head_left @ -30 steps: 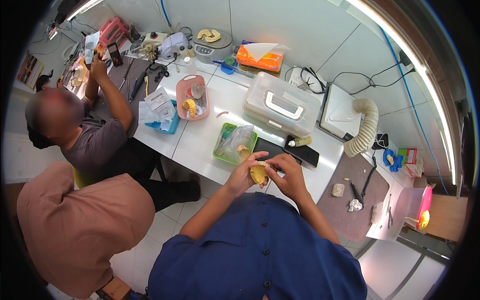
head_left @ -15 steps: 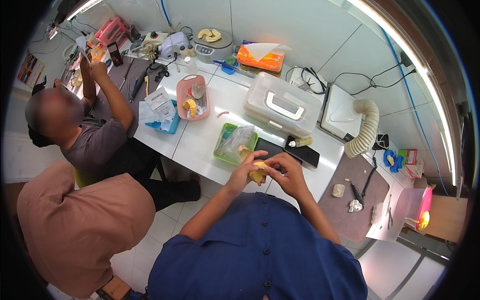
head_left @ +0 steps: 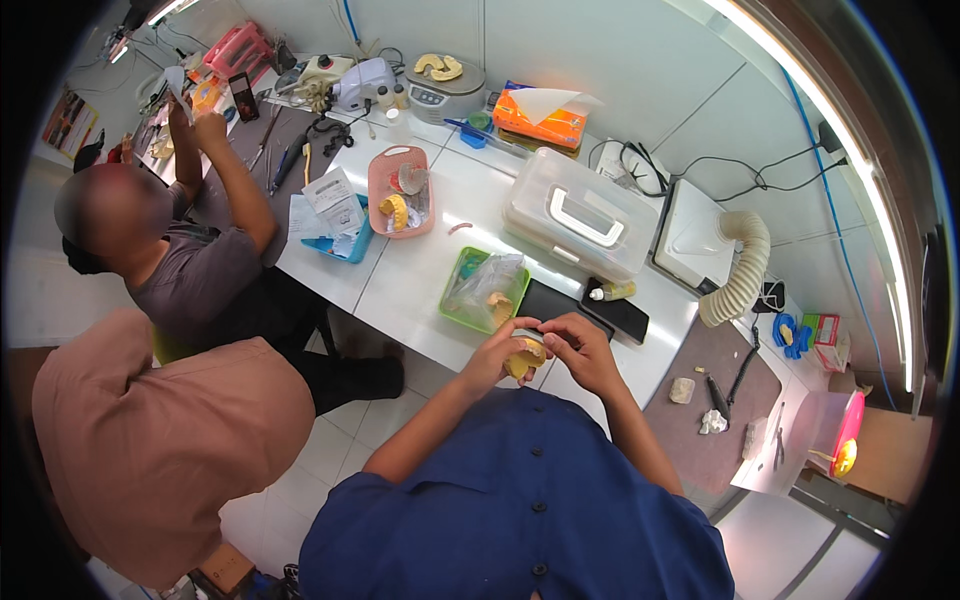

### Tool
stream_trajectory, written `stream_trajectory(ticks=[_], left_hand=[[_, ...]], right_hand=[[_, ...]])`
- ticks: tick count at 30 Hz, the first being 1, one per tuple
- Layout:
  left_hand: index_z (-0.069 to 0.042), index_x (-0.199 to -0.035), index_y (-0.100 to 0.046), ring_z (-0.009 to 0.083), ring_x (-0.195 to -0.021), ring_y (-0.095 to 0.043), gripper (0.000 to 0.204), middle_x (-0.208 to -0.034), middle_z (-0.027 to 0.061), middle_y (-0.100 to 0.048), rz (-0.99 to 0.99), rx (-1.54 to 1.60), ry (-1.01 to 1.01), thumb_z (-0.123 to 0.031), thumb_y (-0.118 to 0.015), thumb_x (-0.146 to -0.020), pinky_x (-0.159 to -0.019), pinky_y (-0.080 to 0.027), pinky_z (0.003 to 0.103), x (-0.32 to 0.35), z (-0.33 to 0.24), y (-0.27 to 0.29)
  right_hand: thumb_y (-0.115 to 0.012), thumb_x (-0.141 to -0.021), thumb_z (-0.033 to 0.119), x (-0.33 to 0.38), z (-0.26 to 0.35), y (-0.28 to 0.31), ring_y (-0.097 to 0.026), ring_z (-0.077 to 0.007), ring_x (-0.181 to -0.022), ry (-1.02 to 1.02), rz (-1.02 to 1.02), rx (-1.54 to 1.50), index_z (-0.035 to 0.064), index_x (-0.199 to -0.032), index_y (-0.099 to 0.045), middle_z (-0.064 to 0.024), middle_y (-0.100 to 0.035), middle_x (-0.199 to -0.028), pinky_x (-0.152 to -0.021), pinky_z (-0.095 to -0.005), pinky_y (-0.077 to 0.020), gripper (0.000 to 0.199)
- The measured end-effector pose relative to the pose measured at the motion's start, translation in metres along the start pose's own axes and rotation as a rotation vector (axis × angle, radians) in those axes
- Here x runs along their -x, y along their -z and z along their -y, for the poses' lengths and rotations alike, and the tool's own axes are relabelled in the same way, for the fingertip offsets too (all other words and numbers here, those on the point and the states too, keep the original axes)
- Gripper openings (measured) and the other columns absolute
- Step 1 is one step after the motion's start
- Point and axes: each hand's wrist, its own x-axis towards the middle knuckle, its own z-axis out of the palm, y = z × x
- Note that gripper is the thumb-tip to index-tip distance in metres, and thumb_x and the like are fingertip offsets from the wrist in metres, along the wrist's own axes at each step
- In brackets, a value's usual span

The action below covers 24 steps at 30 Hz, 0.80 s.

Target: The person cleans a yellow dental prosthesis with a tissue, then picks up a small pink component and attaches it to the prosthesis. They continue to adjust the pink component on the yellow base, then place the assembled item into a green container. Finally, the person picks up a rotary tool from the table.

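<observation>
In front of my chest I hold a yellow dental cast (head_left: 521, 365) just off the table's near edge. My left hand (head_left: 488, 360) is closed around its left side. The bent fingers of my right hand (head_left: 587, 356) pinch at its upper right edge, thumb and fingertips close together. A pale strip shows along the top of the cast between the hands; its kind is unclear. Just beyond my left hand stands a green basket (head_left: 443, 308) with a clear plastic bag (head_left: 487, 283) and a tan cast piece (head_left: 499, 308) in it.
A black phone (head_left: 616, 311) and a small bottle (head_left: 612, 291) lie beyond my right hand. Behind are a clear toolbox (head_left: 540, 235) and a pink basket (head_left: 385, 170) with another yellow cast. A suction hose (head_left: 745, 260) stands right. A co-worker (head_left: 190, 250) sits at the left.
The view has shifted slightly, so the table sits a little further right and lower. The cast has tilted in my hands, and my right fingers have moved up along its top edge.
</observation>
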Motion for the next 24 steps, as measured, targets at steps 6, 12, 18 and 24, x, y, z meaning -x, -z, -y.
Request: stream_trajectory(ticks=[6,12,18,24], left_hand=[[-0.008,-0.140,-0.038,0.0206,-0.073,-0.059,0.043,-0.110,0.0225,-0.065,-0.044,0.079,-0.053,-0.023,-0.043,-0.100,-0.063,-0.049,0.033,0.017,-0.002,0.016],[-0.005,-0.137,-0.041,0.0214,-0.071,-0.059,0.040,-0.108,0.0232,-0.065,-0.086,0.095,-0.122,-0.023,-0.044,-0.100,-0.061,-0.048,0.032,0.021,-0.004,0.027],[-0.004,-0.130,-0.045,0.0208,-0.068,-0.058,0.034,-0.106,0.0235,-0.065,-0.117,0.115,-0.126,-0.021,-0.046,-0.100,-0.059,-0.047,0.031,0.019,-0.010,0.031],[-0.004,-0.124,-0.048,0.0181,-0.066,-0.060,0.030,-0.105,0.0220,-0.066,-0.162,0.117,-0.169,-0.020,-0.053,-0.099,-0.056,-0.049,0.029,0.028,-0.009,0.041]], right_hand=[[-0.071,-0.091,0.018,-0.022,0.012,-0.003,-0.061,-0.0122,-0.081,0.015,-0.027,0.012,0.0062,-0.107,-0.071,-0.0049,-0.066,-0.096,-0.066,-0.0256,-0.0467,0.020],[-0.071,-0.091,0.017,-0.028,0.010,-0.013,-0.061,-0.0136,-0.077,0.050,0.031,0.054,0.0053,-0.108,-0.070,-0.0059,-0.066,-0.095,-0.066,-0.0266,-0.0480,0.021],[-0.070,-0.090,0.015,-0.090,0.034,-0.018,-0.064,-0.0177,-0.081,0.181,-0.003,0.191,0.0047,-0.109,-0.070,-0.0088,-0.066,-0.099,-0.067,-0.0275,-0.0500,0.022],[-0.068,-0.087,0.011,-0.194,0.020,-0.067,-0.068,-0.0274,-0.090,0.272,0.050,0.430,0.0028,-0.108,-0.071,-0.0165,-0.066,-0.106,-0.077,-0.0371,-0.0541,0.023]])
